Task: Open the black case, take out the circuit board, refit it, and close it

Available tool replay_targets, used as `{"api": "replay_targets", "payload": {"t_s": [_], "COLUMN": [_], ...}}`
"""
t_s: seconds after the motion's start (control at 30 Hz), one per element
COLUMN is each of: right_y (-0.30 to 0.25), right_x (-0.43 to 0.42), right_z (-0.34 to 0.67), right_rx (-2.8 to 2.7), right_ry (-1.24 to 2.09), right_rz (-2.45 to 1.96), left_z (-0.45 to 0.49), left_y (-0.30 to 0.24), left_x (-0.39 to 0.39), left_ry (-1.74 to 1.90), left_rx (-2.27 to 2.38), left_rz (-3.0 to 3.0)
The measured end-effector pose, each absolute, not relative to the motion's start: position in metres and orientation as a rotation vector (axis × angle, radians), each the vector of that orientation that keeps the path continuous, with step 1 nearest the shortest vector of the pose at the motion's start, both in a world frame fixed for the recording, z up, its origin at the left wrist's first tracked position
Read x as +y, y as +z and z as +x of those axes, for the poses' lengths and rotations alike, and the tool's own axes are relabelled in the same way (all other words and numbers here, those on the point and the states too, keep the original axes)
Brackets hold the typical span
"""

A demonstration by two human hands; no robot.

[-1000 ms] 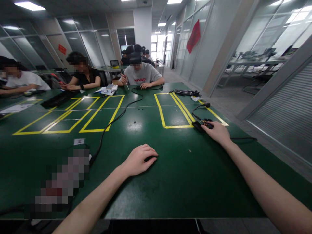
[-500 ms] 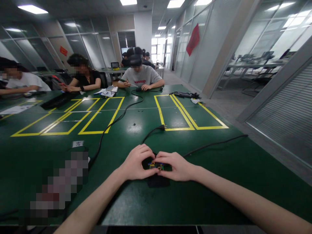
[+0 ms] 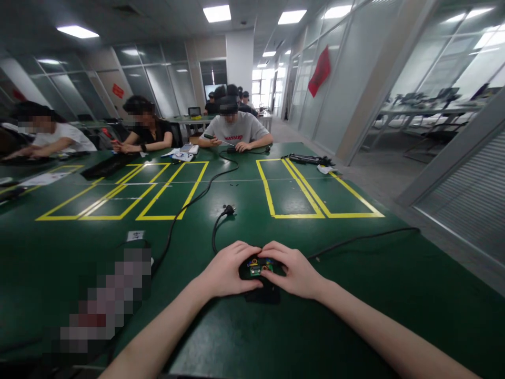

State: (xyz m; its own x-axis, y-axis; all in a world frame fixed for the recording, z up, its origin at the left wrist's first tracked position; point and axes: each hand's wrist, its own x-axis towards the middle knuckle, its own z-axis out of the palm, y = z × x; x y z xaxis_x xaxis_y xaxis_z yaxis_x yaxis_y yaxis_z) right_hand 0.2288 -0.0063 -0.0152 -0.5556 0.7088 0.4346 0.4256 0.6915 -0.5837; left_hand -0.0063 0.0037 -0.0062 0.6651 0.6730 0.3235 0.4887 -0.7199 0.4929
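Between my two hands is a small green circuit board carrying copper ring-shaped coils and other small parts. My left hand curves round its left side, thumb at the near edge and fingers at the far edge. Round the right side curls my right hand, its thumb against the board near a coil. The fingertips of both hands almost meet at the far edge and cover part of the board. Just below, on the table, lies a flat black piece, probably a casing part, partly hidden by my hands.
A black cord with a plug lies beyond my left hand; another black cord runs right. Yellow tape outlines mark the green table. A blurred power strip sits at left. Across the table a person holds a screwdriver.
The plug has swung left and away from me. The board has shifted between my hands, showing more of its green surface. My head view has turned slightly left.
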Motion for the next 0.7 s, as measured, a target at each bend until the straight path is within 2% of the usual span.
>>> {"api": "replay_targets", "payload": {"t_s": [0.53,0.7], "right_y": [-0.01,-0.01], "right_x": [-0.007,-0.007], "right_z": [0.233,0.232], "right_rx": [-2.376,-2.328], "right_ry": [0.492,0.498], "right_rz": [-0.964,-1.015], "left_z": [-0.016,-0.019], "left_y": [0.006,0.003], "left_x": [0.005,0.007], "left_ry": [0.791,0.695], "left_rx": [0.916,0.994], "left_rz": [2.528,2.473]}}
